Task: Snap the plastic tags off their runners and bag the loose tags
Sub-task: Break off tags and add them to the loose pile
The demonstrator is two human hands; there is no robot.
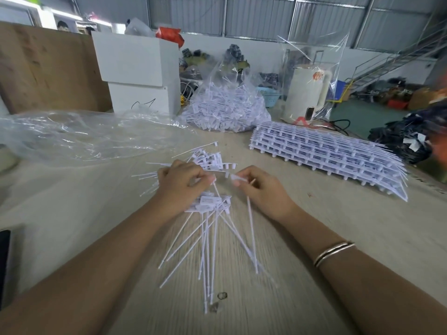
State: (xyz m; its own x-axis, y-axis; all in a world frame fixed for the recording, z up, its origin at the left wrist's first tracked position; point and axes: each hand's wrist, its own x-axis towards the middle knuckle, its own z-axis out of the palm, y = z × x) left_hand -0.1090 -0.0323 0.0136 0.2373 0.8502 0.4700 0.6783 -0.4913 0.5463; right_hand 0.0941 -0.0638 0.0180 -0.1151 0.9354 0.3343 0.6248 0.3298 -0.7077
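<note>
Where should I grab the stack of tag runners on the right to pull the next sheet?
Take the stack of runners by its near left corner, coming from the left over bare table. The stubby pegs along that edge stick out, and nothing blocks it there.

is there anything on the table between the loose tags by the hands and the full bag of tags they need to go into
Nothing solid that shows. Bare table runs from the loose tags beyond the left hand and right hand up to the filled bag. The empty plastic bag lies off to the left, the stack of runners to the right.
</note>
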